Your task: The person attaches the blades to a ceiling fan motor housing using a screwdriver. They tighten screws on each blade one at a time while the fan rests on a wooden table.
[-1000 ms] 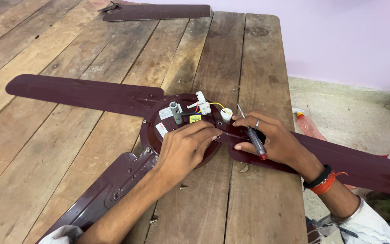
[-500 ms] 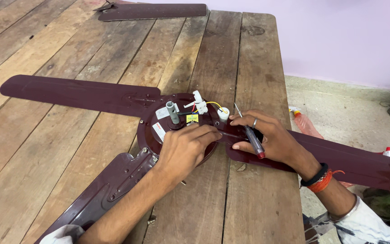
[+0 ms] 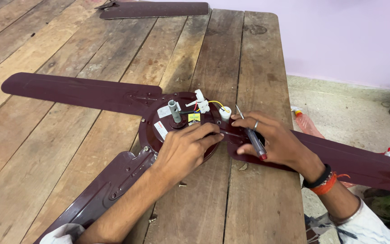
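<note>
A dark maroon ceiling fan lies on a wooden table (image 3: 113, 54), with its round motor hub (image 3: 159, 129) in the middle and three blades spreading out. My left hand (image 3: 186, 149) rests on the hub's near right edge, fingertips pinched at the joint with the right blade (image 3: 353, 160). My right hand (image 3: 271, 140) lies on that blade's root and holds a screwdriver (image 3: 251, 138) with a red-tipped clear handle. A grey shaft (image 3: 174, 110), white connectors and coloured wires (image 3: 204, 106) stand on the hub.
A separate maroon blade (image 3: 159, 9) lies at the table's far edge. Small screws (image 3: 182, 184) lie on the boards near my left forearm. A plastic bottle (image 3: 305, 122) lies on the floor right of the table, by a pale purple wall.
The view has shifted slightly; both hands stay at the hub and blade joint with barely any movement.
</note>
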